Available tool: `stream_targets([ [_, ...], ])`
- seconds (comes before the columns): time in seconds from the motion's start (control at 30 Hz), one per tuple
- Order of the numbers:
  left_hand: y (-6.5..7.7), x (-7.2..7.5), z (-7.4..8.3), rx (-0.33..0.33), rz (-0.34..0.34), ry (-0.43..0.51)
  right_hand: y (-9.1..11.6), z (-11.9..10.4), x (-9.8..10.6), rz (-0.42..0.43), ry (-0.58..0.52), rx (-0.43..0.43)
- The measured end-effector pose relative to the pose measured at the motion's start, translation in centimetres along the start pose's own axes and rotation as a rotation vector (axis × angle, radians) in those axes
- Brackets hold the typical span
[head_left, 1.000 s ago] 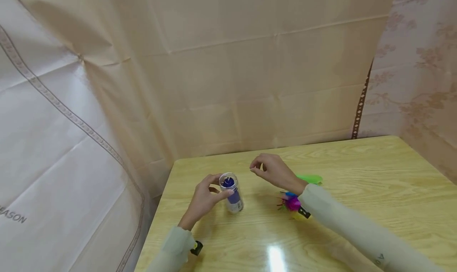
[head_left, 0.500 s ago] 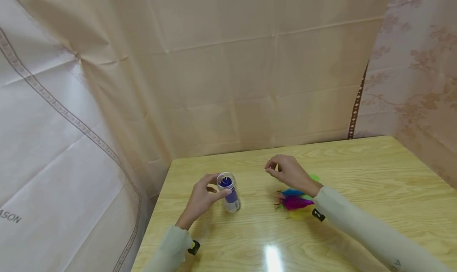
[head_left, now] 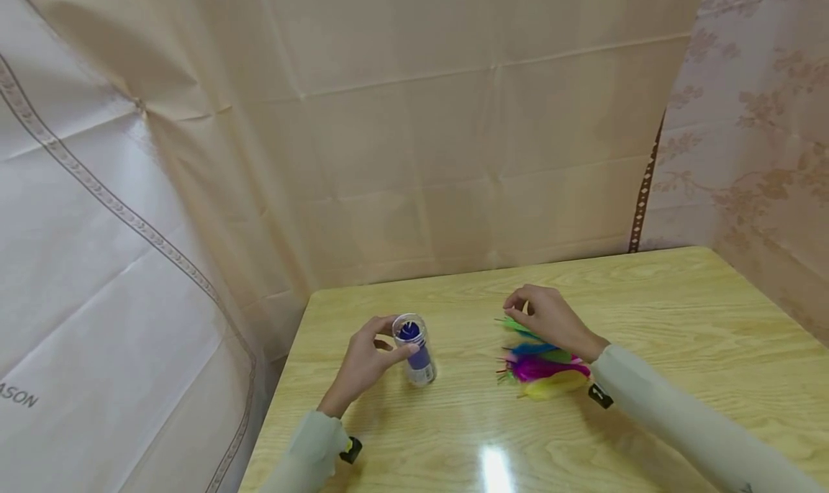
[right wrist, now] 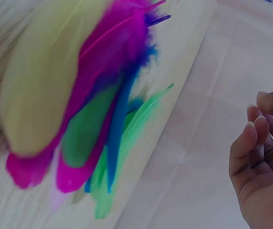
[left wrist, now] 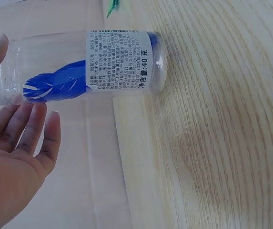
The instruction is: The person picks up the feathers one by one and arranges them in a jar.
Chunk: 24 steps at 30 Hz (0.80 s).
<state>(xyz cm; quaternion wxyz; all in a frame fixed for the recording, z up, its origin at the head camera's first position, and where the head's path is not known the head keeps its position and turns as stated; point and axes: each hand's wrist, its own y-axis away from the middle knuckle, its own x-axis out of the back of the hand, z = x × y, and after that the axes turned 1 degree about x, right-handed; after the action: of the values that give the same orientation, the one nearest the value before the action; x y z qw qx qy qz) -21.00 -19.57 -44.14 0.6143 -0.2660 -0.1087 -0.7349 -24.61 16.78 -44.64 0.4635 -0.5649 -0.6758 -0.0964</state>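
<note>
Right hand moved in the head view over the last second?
Yes: rightward. Against the back-left corner of the wood-grain table, the right hand now sits farther right, leaving a wider gap to the clear plastic bottle.

The jar (left wrist: 55, 46) looks like clear, glossy plastic, its label (left wrist: 119, 62) matt and papery. Right of the jar, the feathers (head_left: 536, 368) look soft, with wispy edges. Beneath the jar, the wood-grained tabletop (head_left: 447, 428) shines smoothly; behind it hangs a creased, faintly lustrous sheet (head_left: 414, 155).
</note>
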Motion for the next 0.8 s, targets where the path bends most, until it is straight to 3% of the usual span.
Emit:
stream_targets([
  [0.37,0.0,0.1,0.0,-0.002,0.012,0.025,1.5,2.2,0.7,-0.004,0.004,-0.026],
  [0.8,-0.1,-0.1,0.1,0.006,0.002,-0.008,3.2,4.1,1.8,-0.013,0.02,-0.074],
])
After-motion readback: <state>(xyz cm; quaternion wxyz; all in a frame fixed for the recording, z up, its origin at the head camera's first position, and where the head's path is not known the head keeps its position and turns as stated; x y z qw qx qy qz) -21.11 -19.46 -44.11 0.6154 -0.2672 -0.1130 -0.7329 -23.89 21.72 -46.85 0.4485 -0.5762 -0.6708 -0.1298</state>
